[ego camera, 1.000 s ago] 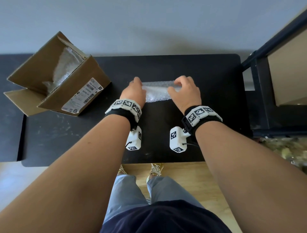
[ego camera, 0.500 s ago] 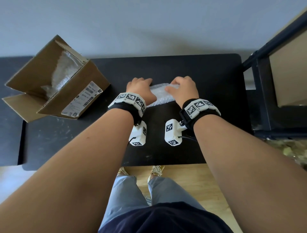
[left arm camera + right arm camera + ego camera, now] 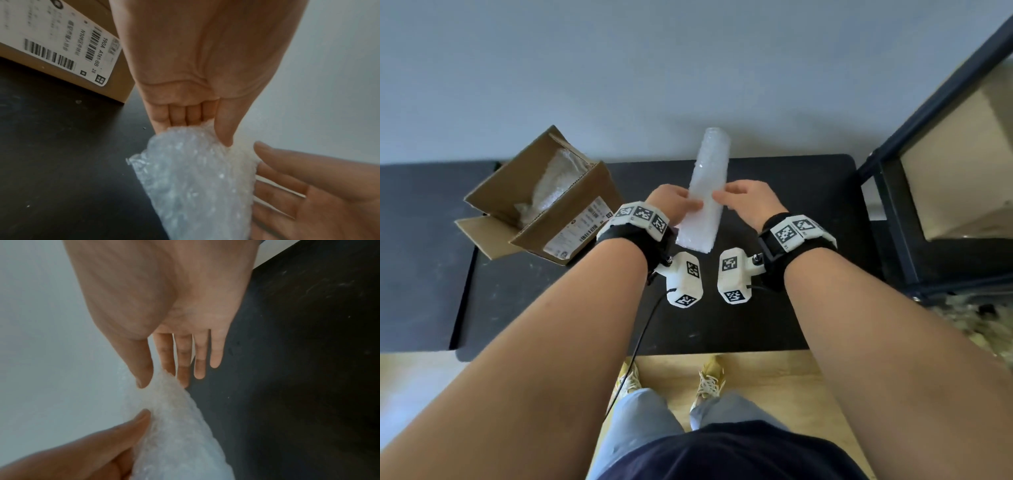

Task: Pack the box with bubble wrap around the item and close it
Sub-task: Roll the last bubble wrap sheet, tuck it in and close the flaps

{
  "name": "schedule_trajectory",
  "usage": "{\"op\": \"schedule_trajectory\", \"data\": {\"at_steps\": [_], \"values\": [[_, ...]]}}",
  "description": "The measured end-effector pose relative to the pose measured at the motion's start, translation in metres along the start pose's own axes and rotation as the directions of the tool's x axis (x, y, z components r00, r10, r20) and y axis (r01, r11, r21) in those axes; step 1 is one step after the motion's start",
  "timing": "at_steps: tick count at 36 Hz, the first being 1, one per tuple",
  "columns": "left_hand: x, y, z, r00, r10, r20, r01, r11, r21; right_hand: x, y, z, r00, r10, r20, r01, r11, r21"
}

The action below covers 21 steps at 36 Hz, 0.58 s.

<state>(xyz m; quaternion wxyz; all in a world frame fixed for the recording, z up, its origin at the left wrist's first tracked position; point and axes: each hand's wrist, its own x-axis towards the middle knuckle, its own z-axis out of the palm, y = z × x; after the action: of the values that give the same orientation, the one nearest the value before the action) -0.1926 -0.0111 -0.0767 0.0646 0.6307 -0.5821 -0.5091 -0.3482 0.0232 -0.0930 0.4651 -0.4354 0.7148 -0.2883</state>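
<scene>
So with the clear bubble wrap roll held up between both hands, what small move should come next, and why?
Probably carry the clear bubble wrap roll leftward to the open brown cardboard box. The left hand pinches it and the right hand pinches its other edge, so it is lifted clear of the black table. The box's flaps stand open with wrap already inside.

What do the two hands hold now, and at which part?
Both hold the bubble wrap roll near its middle: left hand pinches its left edge, right hand its right edge.
</scene>
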Motion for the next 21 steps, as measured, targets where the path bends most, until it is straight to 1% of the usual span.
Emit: {"op": "schedule_trajectory", "data": {"at_steps": [2,5,7,9,13,18,21], "values": [[-0.007,0.002,-0.004,1.0,0.0,0.017,0.001,0.999,-0.047,-0.003,-0.005,0.0,1.0,-0.001,-0.024,0.001,1.0,0.032],[-0.016,0.002,-0.007,0.999,-0.012,0.045,0.017,0.994,-0.107,-0.006,-0.01,0.001,1.0,0.027,-0.006,-0.026,0.99,0.136],[-0.022,0.001,-0.008,0.997,-0.043,0.066,0.054,0.983,-0.175,-0.01,-0.013,0.001,1.0,0.014,0.005,-0.015,0.983,0.185],[-0.026,0.0,-0.009,0.994,-0.086,0.071,0.1,0.967,-0.235,-0.015,-0.017,0.003,1.0,-0.023,-0.007,0.024,0.975,0.22],[-0.031,-0.005,-0.012,0.986,-0.147,0.079,0.164,0.942,-0.293,-0.024,-0.021,0.007,0.997,-0.068,-0.026,0.072,0.972,0.224],[-0.04,-0.01,-0.021,0.984,-0.139,0.11,0.168,0.928,-0.331,-0.029,-0.023,0.016,0.996,-0.084,-0.017,0.085,0.97,0.228],[-0.046,-0.011,-0.027,0.982,-0.136,0.13,0.176,0.906,-0.386,-0.032,-0.024,0.02,0.989,-0.139,-0.056,0.146,0.974,0.171]]}}
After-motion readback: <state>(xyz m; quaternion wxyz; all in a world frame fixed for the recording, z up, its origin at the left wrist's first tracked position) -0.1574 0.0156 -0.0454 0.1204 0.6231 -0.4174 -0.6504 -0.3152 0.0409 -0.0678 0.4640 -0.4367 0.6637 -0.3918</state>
